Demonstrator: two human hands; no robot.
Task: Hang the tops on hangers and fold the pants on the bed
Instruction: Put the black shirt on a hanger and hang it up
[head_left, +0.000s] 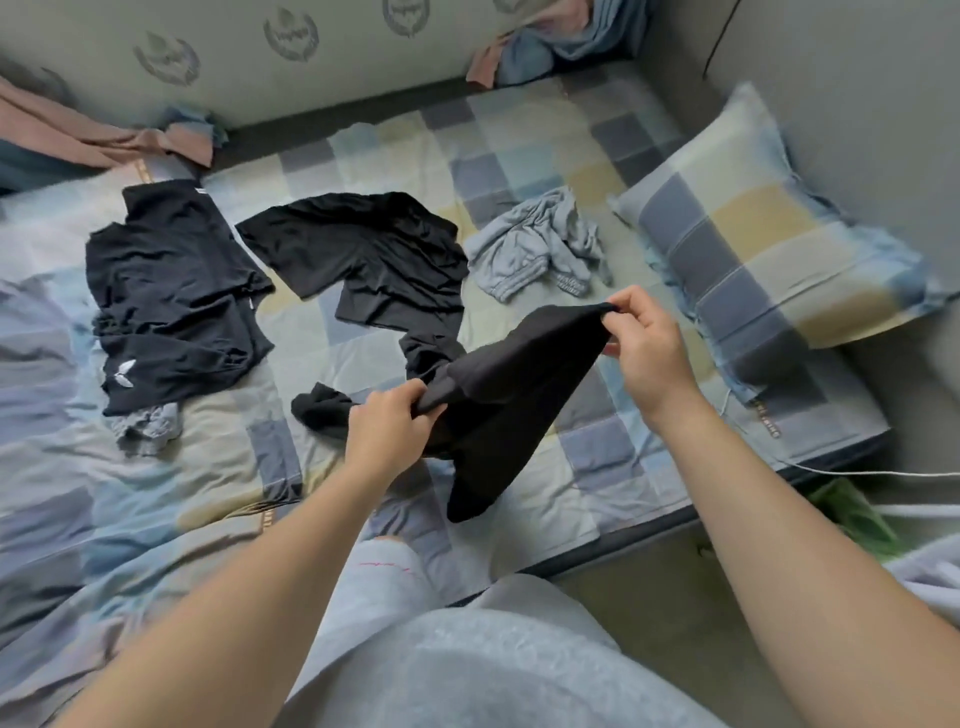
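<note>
left hand: frame centre, fingers curled round limp black cloth garment | right hand: centre right, higher, pinching its top edge | bare forearms: outstretched from bottom edge

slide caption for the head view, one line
Left hand and right hand hold a black garment over the bed.

Noted a plump pillow in blue, grey and yellow checks at the right, close beside a plain grey wall. Found a thin white cable trailing below it, just above a blurred green object on the floor. Saw crumpled dusty-pink cloth at far left and bunched pale-blue cloth at top, both against a grey-green panel printed with wreath emblems. Spotted a rumpled pale checked quilt at near left.
</note>
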